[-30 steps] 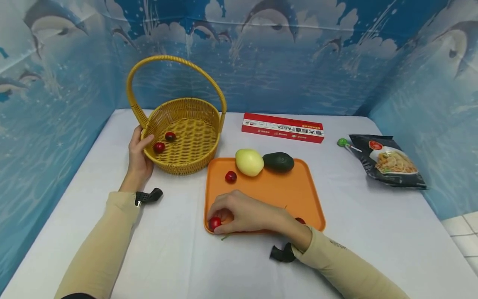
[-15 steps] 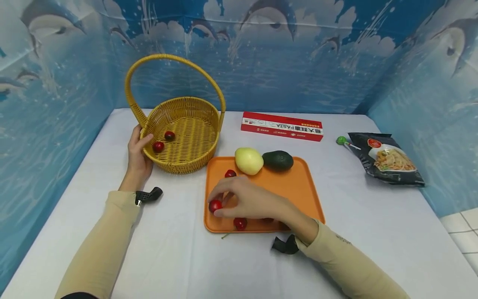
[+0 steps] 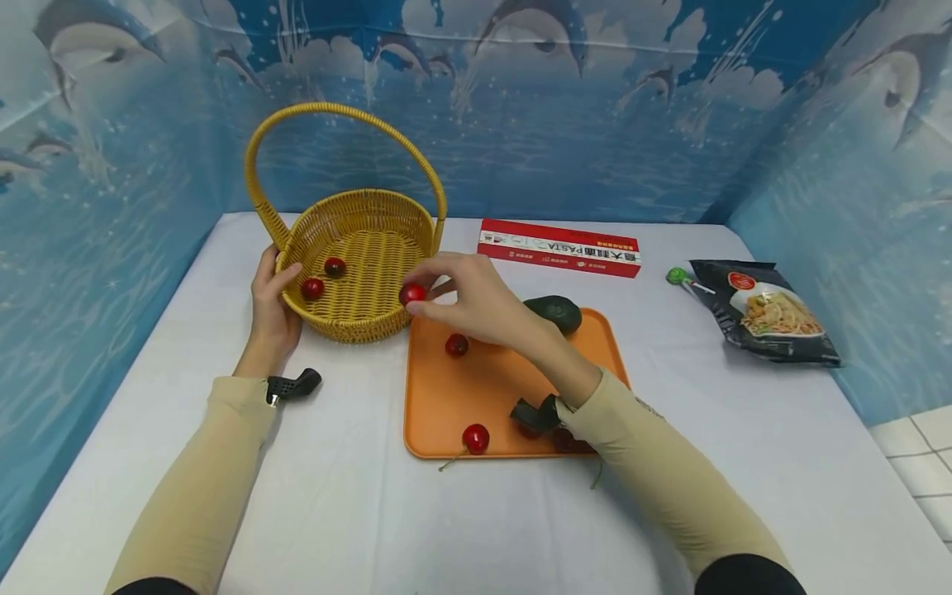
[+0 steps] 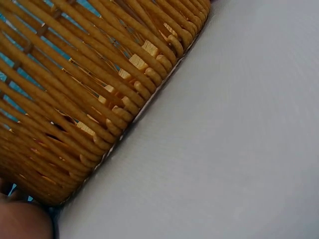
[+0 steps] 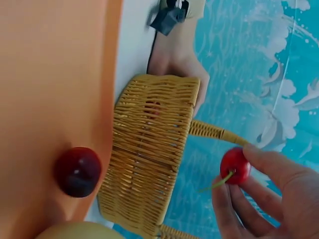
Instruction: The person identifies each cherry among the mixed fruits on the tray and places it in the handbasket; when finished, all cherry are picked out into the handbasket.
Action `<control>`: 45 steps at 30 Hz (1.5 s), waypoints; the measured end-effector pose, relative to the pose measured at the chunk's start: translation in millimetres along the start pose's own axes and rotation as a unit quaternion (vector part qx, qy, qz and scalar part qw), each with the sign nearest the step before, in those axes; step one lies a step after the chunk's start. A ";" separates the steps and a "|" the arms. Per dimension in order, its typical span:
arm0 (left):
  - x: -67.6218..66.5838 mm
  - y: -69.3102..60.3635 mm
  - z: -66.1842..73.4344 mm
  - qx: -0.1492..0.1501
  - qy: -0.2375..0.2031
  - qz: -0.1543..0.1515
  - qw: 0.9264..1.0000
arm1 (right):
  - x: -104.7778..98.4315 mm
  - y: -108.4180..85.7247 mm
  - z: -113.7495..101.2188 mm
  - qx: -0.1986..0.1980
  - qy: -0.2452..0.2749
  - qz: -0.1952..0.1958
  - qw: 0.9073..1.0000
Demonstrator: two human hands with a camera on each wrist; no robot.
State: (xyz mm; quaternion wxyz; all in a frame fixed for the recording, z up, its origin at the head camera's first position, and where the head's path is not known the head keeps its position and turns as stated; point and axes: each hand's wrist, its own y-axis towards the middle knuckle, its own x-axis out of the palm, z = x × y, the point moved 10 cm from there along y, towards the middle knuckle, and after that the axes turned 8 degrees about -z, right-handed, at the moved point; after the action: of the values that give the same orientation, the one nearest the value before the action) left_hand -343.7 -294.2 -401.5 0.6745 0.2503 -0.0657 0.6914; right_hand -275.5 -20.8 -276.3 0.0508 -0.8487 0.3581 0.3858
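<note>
A yellow wicker basket [image 3: 357,330] with a tall handle stands at the left, holding two cherries [image 3: 312,288]. My left hand [image 3: 273,310] grips its left side, thumb over the rim. Between thumb and fingers of my right hand [image 3: 472,299] is a red cherry [image 3: 412,294], held at the basket's near right rim; its green stem shows in the right wrist view, where the pinched cherry [image 5: 235,166] is seen close up. On the orange tray [image 3: 439,405] lie a dark cherry [image 3: 457,345], a stemmed cherry [image 3: 476,439] and others partly hidden under my right wrist.
A dark green avocado [image 3: 556,312] lies on the tray's far side. The pale yellow fruit [image 5: 79,231] shows only at the right wrist view's bottom edge. Behind are a red pasta box [image 3: 559,248], a green lollipop [image 3: 678,276] and a black food packet [image 3: 773,314].
My right hand has lifted the cherry off the tray's near left corner and carried it away from me to the basket rim. The left hand keeps its grip on the basket.
</note>
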 end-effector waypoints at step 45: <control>-2.2 -0.4 -1.6 -0.006 0.007 0.002 1.000 | 11.2 -120.6 35.4 0.104 -0.018 -0.082 0.991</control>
State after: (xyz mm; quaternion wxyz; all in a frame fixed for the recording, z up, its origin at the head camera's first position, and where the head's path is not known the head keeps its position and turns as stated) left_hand -343.8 -295.5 -404.0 0.6746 0.2414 -0.0652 0.6945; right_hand -214.3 74.7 -331.6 0.1771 -0.8581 0.3244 0.3564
